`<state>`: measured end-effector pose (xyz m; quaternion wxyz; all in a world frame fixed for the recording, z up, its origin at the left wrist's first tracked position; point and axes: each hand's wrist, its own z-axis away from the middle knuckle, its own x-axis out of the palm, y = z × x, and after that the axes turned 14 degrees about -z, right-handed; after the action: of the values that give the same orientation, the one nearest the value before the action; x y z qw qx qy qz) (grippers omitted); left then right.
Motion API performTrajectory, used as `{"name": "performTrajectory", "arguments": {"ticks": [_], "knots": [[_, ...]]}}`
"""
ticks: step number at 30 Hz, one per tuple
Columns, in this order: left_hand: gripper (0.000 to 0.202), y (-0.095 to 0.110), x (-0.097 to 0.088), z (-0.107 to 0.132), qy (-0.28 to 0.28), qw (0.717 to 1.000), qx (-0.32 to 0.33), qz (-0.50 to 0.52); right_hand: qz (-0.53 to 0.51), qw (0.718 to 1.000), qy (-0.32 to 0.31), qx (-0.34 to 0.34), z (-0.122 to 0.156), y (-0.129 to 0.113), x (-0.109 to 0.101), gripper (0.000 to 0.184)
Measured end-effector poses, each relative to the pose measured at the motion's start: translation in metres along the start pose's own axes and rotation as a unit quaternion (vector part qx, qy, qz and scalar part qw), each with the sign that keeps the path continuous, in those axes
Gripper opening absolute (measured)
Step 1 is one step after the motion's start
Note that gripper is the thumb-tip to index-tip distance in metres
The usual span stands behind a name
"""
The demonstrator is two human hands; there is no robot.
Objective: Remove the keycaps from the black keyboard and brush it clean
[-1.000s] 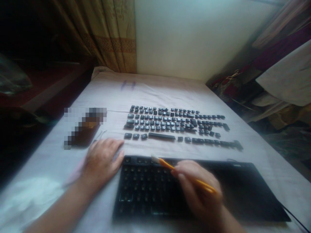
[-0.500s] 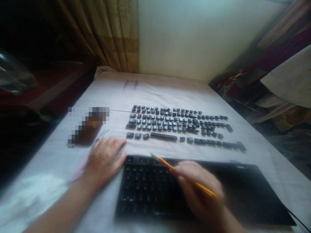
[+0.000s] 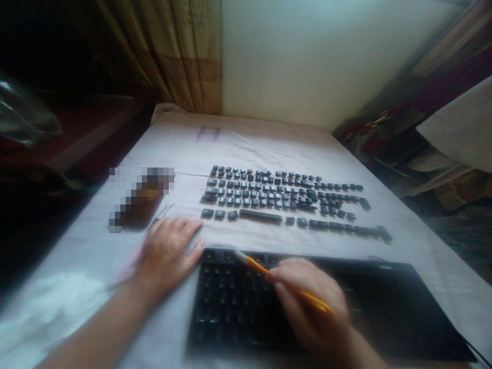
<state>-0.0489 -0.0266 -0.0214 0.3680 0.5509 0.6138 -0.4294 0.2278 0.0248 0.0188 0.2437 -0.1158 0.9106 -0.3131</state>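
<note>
yellow brush (image 3: 258, 267): my right hand (image 3: 313, 302) grips it, tip perhaps touching the keyboard (image 3: 400, 312).
left hand (image 3: 169, 248): my fingers lie loose beside the keyboard.
keycaps (image 3: 270, 196): in rows beyond.

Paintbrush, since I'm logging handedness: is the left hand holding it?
No, the right hand grips the orange-handled paintbrush over the keyboard.

Right fingers (image 3: 294, 267) holding brush (image 3: 258, 266), keyboard (image 3: 234, 302), loose keycaps (image 3: 261, 216)

No text can be read: pale legends (image 3: 271, 196) on the loose keys (image 3: 261, 216), mid-frame, are too small to be made out; a purple mark (image 3: 215, 134) on the sheet (image 3: 269, 146), upper centre-left, is blurred.
</note>
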Motion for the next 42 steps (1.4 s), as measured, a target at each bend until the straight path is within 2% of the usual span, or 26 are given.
{"name": "performTrajectory", "arguments": {"ticks": [10, 17, 29, 42], "knots": [[0.028, -0.0002, -0.0002, -0.0004, -0.02, 1.0, -0.011, 0.012, -0.014, 1.0, 0.014, 0.009, 0.0027, 0.0016, 0.0013, 0.035], [0.028, 0.0, -0.0004, -0.0006, 0.001, 1.0, 0.002, -0.001, 0.011, 1.0, 0.012, 0.005, 0.0037, 0.0006, -0.0006, 0.029], [0.03, 0.0002, -0.0008, -0.0005, -0.008, 1.0, -0.001, 0.003, -0.007, 1.0, 0.011, -0.003, 0.004, 0.0029, 0.0023, 0.034], [0.028, -0.0012, 0.0021, 0.0, -0.009, 1.0, 0.005, 0.003, -0.006, 1.0, 0.017, 0.004, 0.0028, 0.0051, 0.0063, 0.029]]}}
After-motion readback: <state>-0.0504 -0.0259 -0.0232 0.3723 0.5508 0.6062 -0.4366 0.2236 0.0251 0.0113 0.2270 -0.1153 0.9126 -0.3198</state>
